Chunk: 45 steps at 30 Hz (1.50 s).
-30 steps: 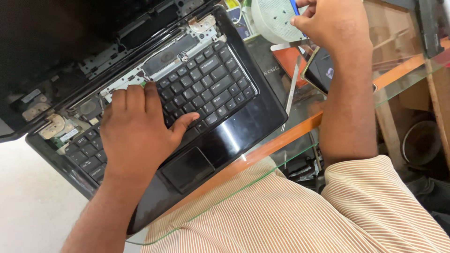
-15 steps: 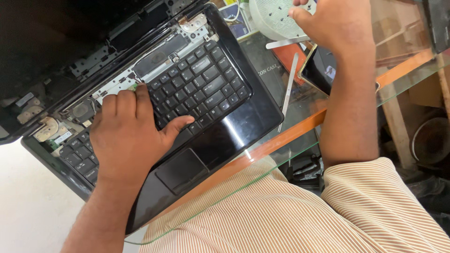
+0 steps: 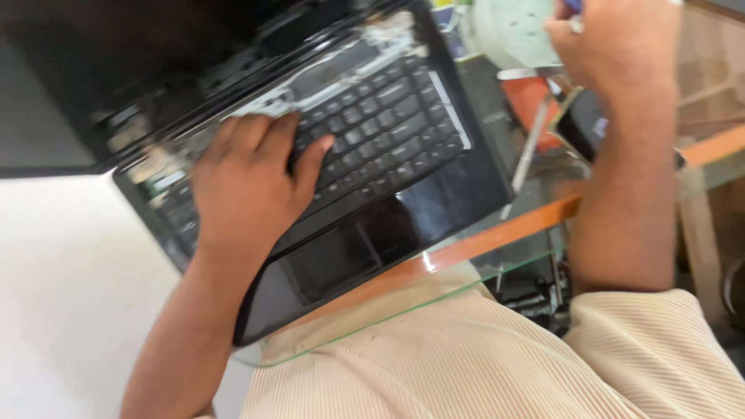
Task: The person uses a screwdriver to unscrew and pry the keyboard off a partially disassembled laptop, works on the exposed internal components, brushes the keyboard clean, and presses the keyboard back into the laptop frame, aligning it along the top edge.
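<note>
Nearest, a ribbed peach-coloured shirt (image 3: 481,365) leans over the orange-trimmed edge of the glass desk (image 3: 497,242). On it lies the glossy black laptop with its keyboard surround stripped (image 3: 434,194), long axis running from near left to far right. The left hand (image 3: 244,194) rests flat on the left half of the keys, grip released, fingers spread and holding nothing; it is much the nearer hand to the machine. Farther off and right, the right hand (image 3: 613,46) hangs above a pale round disc (image 3: 512,31), clenched on something small and bluish that I cannot make out. Against a second ago, the left thumb lies higher on the keys, and the right hand has hardly shifted.
</note>
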{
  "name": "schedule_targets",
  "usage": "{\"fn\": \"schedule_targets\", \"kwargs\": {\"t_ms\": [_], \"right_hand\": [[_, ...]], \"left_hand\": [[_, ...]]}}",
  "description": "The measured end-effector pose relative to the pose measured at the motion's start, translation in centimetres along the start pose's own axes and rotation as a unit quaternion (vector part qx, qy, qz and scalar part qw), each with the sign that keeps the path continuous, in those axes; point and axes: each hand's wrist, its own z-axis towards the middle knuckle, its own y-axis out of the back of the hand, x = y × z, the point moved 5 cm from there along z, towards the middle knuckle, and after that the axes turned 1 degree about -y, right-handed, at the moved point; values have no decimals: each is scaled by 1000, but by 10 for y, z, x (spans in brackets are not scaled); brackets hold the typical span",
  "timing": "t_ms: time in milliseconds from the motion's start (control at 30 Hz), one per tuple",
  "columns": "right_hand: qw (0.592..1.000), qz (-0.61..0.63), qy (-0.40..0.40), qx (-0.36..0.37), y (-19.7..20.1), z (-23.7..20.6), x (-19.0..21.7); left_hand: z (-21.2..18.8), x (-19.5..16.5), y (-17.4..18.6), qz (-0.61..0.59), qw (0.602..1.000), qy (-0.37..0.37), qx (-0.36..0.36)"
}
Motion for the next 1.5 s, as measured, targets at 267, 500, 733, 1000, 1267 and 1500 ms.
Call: {"fn": "schedule_targets", "kwargs": {"t_ms": [267, 500, 733, 1000, 1267, 1500], "right_hand": [[876, 431, -211, 55, 52, 29, 63], [647, 744, -105, 131, 56, 27, 147], [576, 787, -146, 165, 38, 20, 147], [578, 774, -232, 115, 47, 29, 141], [865, 495, 75, -27, 80, 36, 158], [883, 458, 91, -39, 74, 34, 160]], "left_hand": [[18, -2, 11, -95, 995, 37, -11], [34, -46, 7, -224, 972, -13, -64], [29, -43, -8, -236, 969, -12, -68], [32, -21, -26, -277, 957, 69, -58], [26, -15, -53, -576, 779, 230, 93], [24, -10, -49, -539, 808, 212, 104]]}}
